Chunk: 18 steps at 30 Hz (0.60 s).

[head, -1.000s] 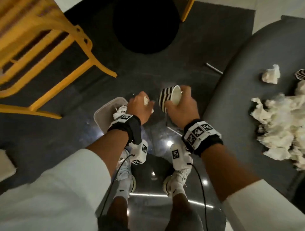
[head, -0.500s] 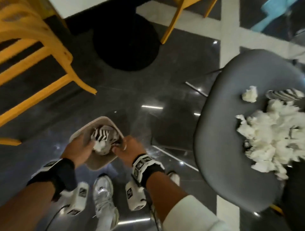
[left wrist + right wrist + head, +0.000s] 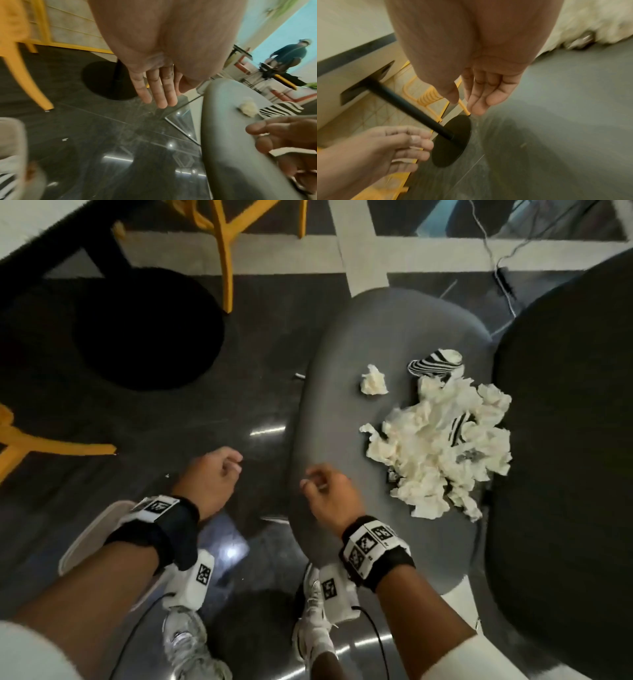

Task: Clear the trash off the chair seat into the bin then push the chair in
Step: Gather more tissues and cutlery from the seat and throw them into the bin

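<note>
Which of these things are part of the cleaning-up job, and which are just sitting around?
Part of the job:
- grey moulded chair seat
- heap of crumpled white tissues
- lone crumpled white tissue ball
- squashed black-and-white striped paper cup
- pale plastic bin
- left hand and right hand, both empty

Just lying about:
- yellow wooden chair legs
- round black table base
- thin grey cable

On the grey moulded plastic chair seat [image 3: 329, 412]: one large heap of crumpled white tissue paper [image 3: 442, 453], one separate crumpled white tissue ball [image 3: 372, 381] beside it, and two black-and-white striped paper cups [image 3: 435, 363], one half buried in the heap. Two empty hands [image 3: 212, 477] hover at the seat's near edge.
</note>
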Motion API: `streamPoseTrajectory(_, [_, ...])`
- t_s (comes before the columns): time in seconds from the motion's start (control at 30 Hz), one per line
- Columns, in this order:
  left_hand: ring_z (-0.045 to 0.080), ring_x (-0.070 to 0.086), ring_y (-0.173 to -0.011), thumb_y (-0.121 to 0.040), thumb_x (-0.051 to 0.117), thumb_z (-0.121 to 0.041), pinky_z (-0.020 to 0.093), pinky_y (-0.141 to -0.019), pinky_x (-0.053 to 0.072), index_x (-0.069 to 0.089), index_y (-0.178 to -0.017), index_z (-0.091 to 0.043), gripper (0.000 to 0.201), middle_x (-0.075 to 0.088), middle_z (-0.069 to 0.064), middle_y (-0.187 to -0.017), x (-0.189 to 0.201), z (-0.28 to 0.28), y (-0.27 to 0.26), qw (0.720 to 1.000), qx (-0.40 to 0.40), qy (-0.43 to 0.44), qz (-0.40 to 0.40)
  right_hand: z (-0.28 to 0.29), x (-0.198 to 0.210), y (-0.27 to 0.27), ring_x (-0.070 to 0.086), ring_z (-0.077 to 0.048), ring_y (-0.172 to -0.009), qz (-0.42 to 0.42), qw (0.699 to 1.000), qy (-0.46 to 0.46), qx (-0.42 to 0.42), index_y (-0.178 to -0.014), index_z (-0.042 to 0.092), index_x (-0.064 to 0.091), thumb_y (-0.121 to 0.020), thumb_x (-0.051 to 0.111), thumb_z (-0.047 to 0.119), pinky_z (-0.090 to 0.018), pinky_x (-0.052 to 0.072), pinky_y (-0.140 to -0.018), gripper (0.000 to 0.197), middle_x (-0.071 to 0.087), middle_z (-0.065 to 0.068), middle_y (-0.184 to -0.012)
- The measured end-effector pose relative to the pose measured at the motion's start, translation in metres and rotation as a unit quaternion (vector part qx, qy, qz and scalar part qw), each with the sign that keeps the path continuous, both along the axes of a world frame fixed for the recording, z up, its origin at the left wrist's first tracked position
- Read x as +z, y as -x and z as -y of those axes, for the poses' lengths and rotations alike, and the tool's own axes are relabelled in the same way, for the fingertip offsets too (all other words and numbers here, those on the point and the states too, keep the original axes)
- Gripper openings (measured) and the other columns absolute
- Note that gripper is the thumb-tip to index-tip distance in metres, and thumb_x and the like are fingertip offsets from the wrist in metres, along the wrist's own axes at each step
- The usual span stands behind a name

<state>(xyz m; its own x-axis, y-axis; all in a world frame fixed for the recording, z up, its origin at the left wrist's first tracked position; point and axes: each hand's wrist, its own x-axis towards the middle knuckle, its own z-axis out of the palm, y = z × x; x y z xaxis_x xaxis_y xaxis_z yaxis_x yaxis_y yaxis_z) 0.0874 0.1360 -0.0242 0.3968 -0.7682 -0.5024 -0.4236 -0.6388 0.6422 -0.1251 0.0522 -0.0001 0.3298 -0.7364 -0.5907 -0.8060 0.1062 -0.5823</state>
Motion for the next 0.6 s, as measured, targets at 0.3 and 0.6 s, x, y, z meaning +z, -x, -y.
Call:
streamPoseTrajectory(0.3, [0.031, 0.054, -0.116, -0.087, 0.052, -0.010, 0.040, -0.104, 0.042, 0.054, -0.126, -0.013, 0.039, 0.057, 0.011, -0.121, 0.027, 0.188, 0.122, 0.985, -0.138, 0.057, 0.085, 0.079, 0.026, 0.139, 0.064, -0.007, -0.071, 0.041, 0.988, 0.017, -0.145, -0.103, 0.020, 0.068, -0.094, 0.063, 0.025, -0.026, 0.051, -0.075, 0.012, 0.066, 0.011, -0.082])
streamPoseTrajectory(0.6, [0.036, 0.032, -0.134, -0.088, 0.051, -0.003, 0.048, -0.111, 0.036, 0.056, -0.132, -0.025, 0.050, 0.028, 0.004, -0.154, -0.006, 0.257, 0.159, 0.954, -0.253, -0.013, 0.159, 0.175, 0.041, 0.163, 0.061, -0.007, -0.077, 0.050, 0.990, 0.101, -0.085, -0.110, 0.020, 0.065, -0.095, 0.056, 0.030, -0.023, 0.048, -0.072, 0.020, 0.063, 0.012, -0.088])
